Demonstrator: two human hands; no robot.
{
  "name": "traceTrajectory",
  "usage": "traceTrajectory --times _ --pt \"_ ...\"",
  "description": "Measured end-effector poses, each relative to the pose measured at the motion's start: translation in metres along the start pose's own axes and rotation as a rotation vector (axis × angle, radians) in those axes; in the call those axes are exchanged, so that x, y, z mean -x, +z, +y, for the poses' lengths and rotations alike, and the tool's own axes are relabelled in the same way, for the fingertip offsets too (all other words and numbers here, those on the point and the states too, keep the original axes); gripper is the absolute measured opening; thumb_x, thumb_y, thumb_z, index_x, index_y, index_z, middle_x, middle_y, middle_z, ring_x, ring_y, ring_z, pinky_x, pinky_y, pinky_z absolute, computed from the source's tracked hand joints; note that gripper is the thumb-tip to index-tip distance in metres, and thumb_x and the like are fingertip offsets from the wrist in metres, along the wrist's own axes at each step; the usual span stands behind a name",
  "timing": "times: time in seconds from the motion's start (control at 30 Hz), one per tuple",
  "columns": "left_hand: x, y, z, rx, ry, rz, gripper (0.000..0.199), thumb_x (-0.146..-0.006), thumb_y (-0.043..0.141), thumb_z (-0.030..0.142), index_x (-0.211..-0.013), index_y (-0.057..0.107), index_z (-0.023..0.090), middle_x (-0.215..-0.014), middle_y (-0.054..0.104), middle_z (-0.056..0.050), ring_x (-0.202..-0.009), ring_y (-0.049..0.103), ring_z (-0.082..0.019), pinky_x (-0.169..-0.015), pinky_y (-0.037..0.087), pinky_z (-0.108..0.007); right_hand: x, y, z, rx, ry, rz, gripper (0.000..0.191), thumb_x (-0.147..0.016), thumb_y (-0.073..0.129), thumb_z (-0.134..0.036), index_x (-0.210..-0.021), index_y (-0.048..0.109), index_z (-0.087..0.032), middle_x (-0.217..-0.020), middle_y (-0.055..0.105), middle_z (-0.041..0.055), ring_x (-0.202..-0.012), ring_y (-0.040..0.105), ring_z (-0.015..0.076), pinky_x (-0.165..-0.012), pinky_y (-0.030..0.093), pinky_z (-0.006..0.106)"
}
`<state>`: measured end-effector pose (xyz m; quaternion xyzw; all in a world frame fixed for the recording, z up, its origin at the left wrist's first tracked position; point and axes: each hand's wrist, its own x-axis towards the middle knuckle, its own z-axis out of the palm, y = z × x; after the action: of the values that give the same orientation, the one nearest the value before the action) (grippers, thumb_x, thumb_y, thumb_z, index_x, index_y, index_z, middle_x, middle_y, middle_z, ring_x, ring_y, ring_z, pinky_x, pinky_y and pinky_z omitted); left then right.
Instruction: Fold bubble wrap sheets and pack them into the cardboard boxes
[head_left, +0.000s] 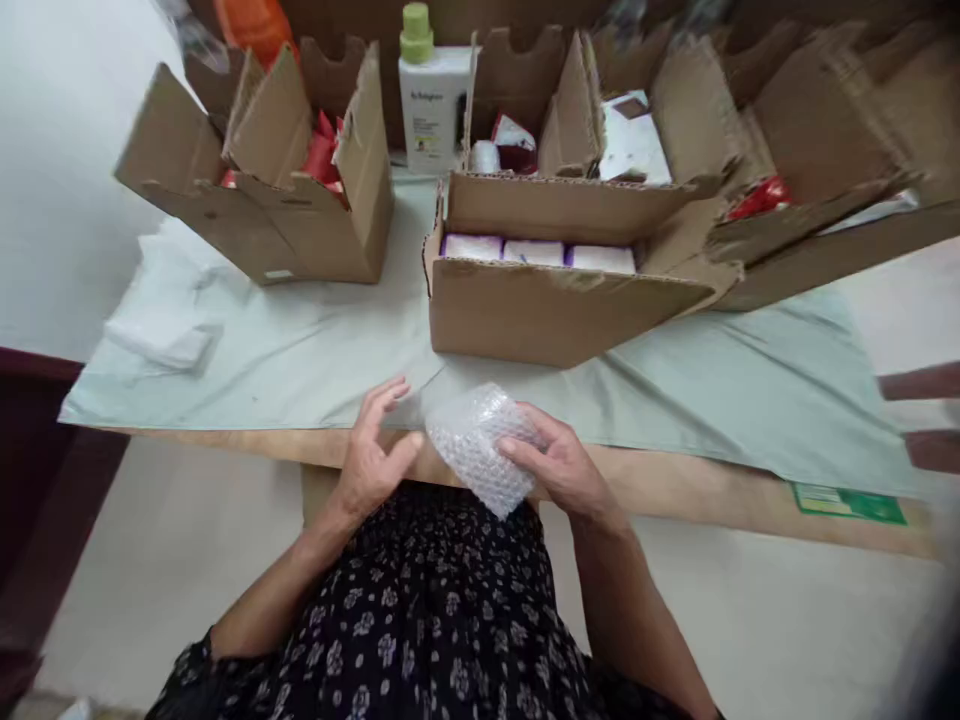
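My right hand (559, 460) grips a piece of clear bubble wrap (480, 450) by its right side, thumb on top. Whether anything lies inside the wrap cannot be made out. Just left of it, my left hand (375, 455) is raised with thumb and fingers apart, holding nothing. Both hands are over the front edge of the table. Beyond them stands an open cardboard box (555, 310) with three white packs edged in purple (532, 250) inside.
More open cardboard boxes (315, 230) holding red and white packets line the back. A white bottle with a green cap (431, 105) stands between them. White sheets (165, 335) lie at the left of the green cloth (337, 340). A green packet (847, 503) rests on the front edge.
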<state>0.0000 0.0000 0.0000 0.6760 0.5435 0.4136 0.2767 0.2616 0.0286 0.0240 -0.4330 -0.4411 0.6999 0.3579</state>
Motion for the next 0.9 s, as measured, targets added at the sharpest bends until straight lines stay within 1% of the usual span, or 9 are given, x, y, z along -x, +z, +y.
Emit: traceTrajectory --times 0.13,0.27,0.33,0.43,0.53,0.6,0.67,0.73,0.9 --pt "-0.004 0.007 0.01 -0.086 0.251 -0.19 0.087 -0.09 0.069 0.025 -0.166 0.027 0.035 -0.175 0.026 -0.014 -0.162 0.025 -0.041 -0.128 0.029 -0.067 -0.004 0.015 -0.005 -0.188 0.016 -0.115 0.047 -0.082 0.086 -0.045 -0.121 0.073 -0.022 -0.092 0.071 0.0023 -0.076 0.062 0.0126 -0.068 0.051 0.022" --pt "-0.006 0.011 0.003 0.02 0.232 -0.318 0.1 -0.087 0.077 0.03 -0.169 0.02 0.036 -0.176 0.025 -0.015 -0.162 0.027 -0.041 -0.128 0.03 -0.065 0.008 0.02 -0.011 -0.342 0.017 -0.109 0.04 -0.078 0.088 -0.044 -0.108 0.075 -0.021 -0.083 0.068 0.0013 -0.066 0.058 0.0112 -0.058 0.046 0.021" --pt "-0.005 0.013 0.0 0.129 0.096 -0.316 0.097 -0.086 0.08 0.032 -0.167 0.028 0.033 -0.174 0.033 -0.016 -0.16 0.033 -0.04 -0.129 0.031 -0.062 0.017 0.017 -0.013 -0.352 0.031 -0.169 0.033 -0.081 0.086 -0.042 -0.104 0.076 -0.02 -0.08 0.067 0.001 -0.061 0.055 0.0102 -0.054 0.043 0.021" --pt "-0.005 0.014 0.0 0.413 -0.26 -0.247 0.072 -0.089 0.077 0.036 -0.156 0.051 0.027 -0.163 0.052 -0.013 -0.153 0.046 -0.036 -0.13 0.032 -0.055 0.024 0.009 -0.013 -0.286 0.006 -0.356 0.029 -0.087 0.081 -0.04 -0.105 0.076 -0.018 -0.078 0.066 0.0009 -0.058 0.051 0.0087 -0.052 0.04 0.02" --pt "-0.011 0.013 0.001 0.813 -0.571 -0.17 0.05 -0.092 0.071 0.046 -0.135 0.069 0.019 -0.141 0.071 -0.012 -0.139 0.06 -0.035 -0.123 0.043 -0.05 0.018 0.0 -0.019 -0.057 -0.109 -0.518 0.021 -0.094 0.072 -0.036 -0.098 0.075 -0.015 -0.071 0.06 -0.0013 -0.057 0.047 0.0083 -0.052 0.037 0.021" --pt "-0.018 0.008 0.001 1.004 -0.675 -0.113 0.044 -0.089 0.074 0.045 -0.122 0.075 0.017 -0.122 0.079 -0.011 -0.126 0.068 -0.033 -0.113 0.052 -0.045 0.012 -0.004 -0.027 0.188 -0.194 -0.57 0.02 -0.099 0.063 -0.028 -0.085 0.071 -0.016 -0.066 0.053 -0.0035 -0.058 0.044 0.0081 -0.054 0.036 0.021" --pt "-0.027 0.001 -0.002 1.122 -0.717 -0.05 0.034 -0.086 0.077 0.036 -0.115 0.076 0.019 -0.107 0.081 -0.008 -0.11 0.073 -0.027 -0.102 0.057 -0.039 0.009 -0.008 -0.037 0.454 -0.283 -0.525 0.026 -0.1 0.056 -0.018 -0.076 0.067 -0.018 -0.066 0.052 -0.0037 -0.061 0.045 0.0087 -0.059 0.037 0.022" --pt "-0.037 -0.008 -0.004 1.226 -0.721 -0.034 0.032 -0.085 0.075 0.032 -0.116 0.075 0.021 -0.099 0.081 -0.005 -0.097 0.074 -0.023 -0.096 0.058 -0.038 0.01 -0.011 -0.047 0.712 -0.398 -0.377 0.027 -0.098 0.052 -0.011 -0.078 0.068 -0.019 -0.071 0.057 -0.0024 -0.067 0.05 0.0106 -0.063 0.04 0.024" --pt "-0.053 -0.021 0.001 1.247 -0.593 -0.052 0.055 -0.076 0.082 0.045 -0.125 0.071 0.023 -0.103 0.079 -0.007 -0.098 0.073 -0.024 -0.097 0.057 -0.043 0.017 -0.022 -0.054 1.301 -0.666 0.029 0.038 -0.089 0.047 0.002 -0.102 0.075 -0.021 -0.091 0.067 0.004 -0.084 0.058 0.0177 -0.075 0.045 0.03"
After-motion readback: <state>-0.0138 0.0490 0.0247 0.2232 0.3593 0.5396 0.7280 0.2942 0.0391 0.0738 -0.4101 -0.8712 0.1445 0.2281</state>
